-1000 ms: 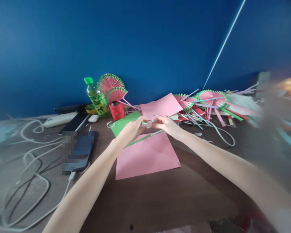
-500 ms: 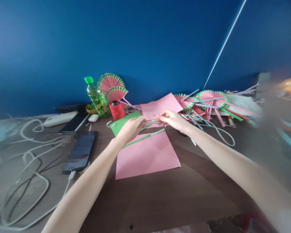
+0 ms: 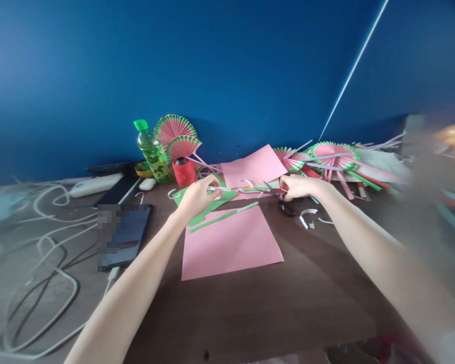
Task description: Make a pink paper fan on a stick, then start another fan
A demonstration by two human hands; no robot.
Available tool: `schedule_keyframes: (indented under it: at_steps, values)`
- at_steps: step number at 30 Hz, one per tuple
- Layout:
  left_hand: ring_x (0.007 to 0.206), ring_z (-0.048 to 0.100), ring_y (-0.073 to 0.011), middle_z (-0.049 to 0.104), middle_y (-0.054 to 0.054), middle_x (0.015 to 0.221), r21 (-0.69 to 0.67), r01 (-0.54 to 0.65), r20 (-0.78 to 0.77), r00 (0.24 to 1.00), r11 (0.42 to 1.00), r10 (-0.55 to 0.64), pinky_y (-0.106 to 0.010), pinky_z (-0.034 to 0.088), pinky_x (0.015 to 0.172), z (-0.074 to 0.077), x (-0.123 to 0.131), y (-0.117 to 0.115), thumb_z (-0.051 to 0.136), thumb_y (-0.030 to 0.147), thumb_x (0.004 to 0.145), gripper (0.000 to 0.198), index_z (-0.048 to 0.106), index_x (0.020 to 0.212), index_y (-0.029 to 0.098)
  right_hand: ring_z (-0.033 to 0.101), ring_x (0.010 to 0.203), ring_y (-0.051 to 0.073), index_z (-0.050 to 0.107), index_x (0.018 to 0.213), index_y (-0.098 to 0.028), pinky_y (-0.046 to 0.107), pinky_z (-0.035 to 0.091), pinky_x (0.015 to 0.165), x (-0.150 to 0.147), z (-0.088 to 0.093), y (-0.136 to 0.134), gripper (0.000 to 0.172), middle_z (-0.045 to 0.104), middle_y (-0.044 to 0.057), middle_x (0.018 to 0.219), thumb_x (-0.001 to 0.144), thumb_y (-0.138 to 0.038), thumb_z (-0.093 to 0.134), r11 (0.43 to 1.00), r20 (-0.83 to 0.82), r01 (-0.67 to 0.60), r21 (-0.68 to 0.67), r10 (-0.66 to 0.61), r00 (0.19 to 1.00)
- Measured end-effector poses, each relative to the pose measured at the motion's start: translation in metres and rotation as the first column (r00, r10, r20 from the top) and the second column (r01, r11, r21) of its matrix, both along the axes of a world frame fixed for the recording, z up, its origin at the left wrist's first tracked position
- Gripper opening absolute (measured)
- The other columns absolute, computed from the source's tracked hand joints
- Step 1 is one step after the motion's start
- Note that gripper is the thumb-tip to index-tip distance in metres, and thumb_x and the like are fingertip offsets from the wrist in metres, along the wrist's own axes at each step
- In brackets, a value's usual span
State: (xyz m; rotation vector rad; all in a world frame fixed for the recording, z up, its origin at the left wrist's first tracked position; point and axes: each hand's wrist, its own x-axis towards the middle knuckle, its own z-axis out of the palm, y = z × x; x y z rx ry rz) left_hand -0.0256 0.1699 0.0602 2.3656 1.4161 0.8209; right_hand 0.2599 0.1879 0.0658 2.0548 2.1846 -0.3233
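My left hand (image 3: 200,196) is closed over the green paper (image 3: 222,198), pinching a small whitish, shiny piece whose kind I cannot make out. My right hand (image 3: 299,186) has its fingers curled at the scissors (image 3: 287,208); one black handle loop shows below the fingers and a dark blade points up to the left. A thin red and yellow stick-like thing (image 3: 252,190) lies just left of those fingers. Nearer to me, a pink sheet (image 3: 233,247) lies flat, with a narrow green strip (image 3: 223,217) across its top edge. Another pink sheet (image 3: 254,166) rests behind the hands.
Pleated pink and green paper fans (image 3: 174,132) lean on the blue wall beside a green-capped bottle (image 3: 150,151) and a red can-shaped object (image 3: 184,173). More fans (image 3: 332,154) and strips lie right. Left are a phone (image 3: 127,240) and white cables (image 3: 74,288). White scraps (image 3: 307,219) lie near my right wrist.
My hands have moved apart: the right went right to the scissors, the left slightly left with the whitish piece. White scraps and the scissors' handle now show near the right hand.
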Motion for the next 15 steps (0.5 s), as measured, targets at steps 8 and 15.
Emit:
schedule_keyframes:
  at_steps: [8, 15]
  values:
    - [0.082, 0.060, -0.0177, 0.064, -0.001, 0.084, -0.005, 0.014, 0.083, 0.996, 1.000, -0.013, -0.029, 0.044, 0.077, -0.0033, -0.0035, 0.0014, 0.052, 0.029, 0.076, 0.011, 0.052, 0.084, 0.022, 0.061, 0.070, 0.020, 0.064, 0.077, -0.016, 0.025, 0.037, 0.048, -0.0076, -0.0029, -0.0039, 0.027, 0.065, 0.011, 0.089, 0.057, -0.001, 0.054, 0.998, 0.050, -0.052, 0.035, 0.051, 0.997]
    - [0.082, 0.060, -0.0178, 0.063, -0.001, 0.084, -0.048, 0.019, 0.108, 0.994, 0.999, -0.014, -0.029, 0.045, 0.077, -0.0021, -0.0034, 0.0019, 0.053, 0.030, 0.075, 0.012, 0.052, 0.084, 0.021, 0.061, 0.074, 0.017, 0.064, 0.080, -0.019, 0.023, 0.041, 0.056, -0.0058, 0.0009, -0.0013, 0.020, 0.067, 0.004, 0.088, 0.062, -0.012, 0.058, 0.990, -0.064, -0.114, 0.085, 0.119, 0.991]
